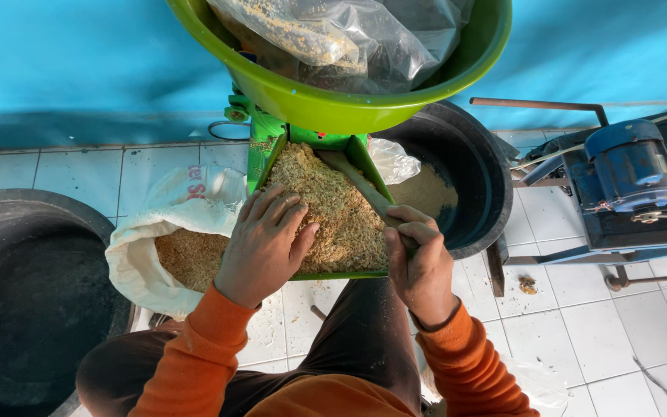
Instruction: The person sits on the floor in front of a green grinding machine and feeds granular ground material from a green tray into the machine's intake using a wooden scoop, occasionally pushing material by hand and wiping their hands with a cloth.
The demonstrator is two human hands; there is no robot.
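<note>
Under left hand [262, 245] fingers [272, 207]: husks [333, 208] in green tray [360, 158].

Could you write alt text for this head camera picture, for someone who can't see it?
A person's left hand rests on chaff in a green tray, while the right hand grips a wooden stick. A green bowl sits above, an open white sack at left.

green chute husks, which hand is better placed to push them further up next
Likely the left hand: it lies flat, palm down, on the husks in the green chute. The right hand is clenched around a stick.
</note>
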